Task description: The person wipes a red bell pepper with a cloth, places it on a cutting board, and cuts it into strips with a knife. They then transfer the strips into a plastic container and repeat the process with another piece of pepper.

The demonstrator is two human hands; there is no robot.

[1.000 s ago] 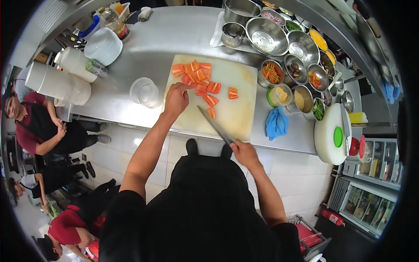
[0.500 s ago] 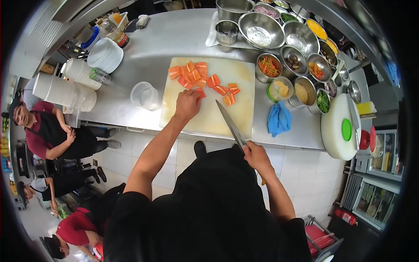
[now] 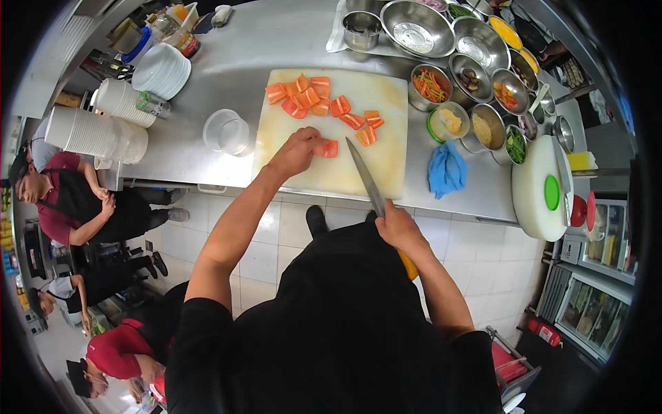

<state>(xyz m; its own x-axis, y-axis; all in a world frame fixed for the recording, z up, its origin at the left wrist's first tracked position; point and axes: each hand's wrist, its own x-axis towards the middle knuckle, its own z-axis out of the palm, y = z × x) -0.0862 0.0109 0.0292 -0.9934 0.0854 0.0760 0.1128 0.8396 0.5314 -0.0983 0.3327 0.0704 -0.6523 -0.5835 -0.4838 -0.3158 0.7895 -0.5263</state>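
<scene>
Sliding a flat, glossy red pepper piece closer than before to the near edge of the cutting board, leaving curled, pale-ribbed pieces toward its far side. Pinching it in the left hand, gripping the knife in the right hand just off that edge.

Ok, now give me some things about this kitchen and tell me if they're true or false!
1. The right hand is holding a knife. True.
2. The left hand is not touching anything. False: its fingers are on a red piece on the cutting board.
3. The blue cloth is on the cutting board. False: it lies on the metal counter, to the right of the board.
4. The clear tub is to the left of the board. True.
5. The fire extinguisher is blue. False: it's red.
</scene>
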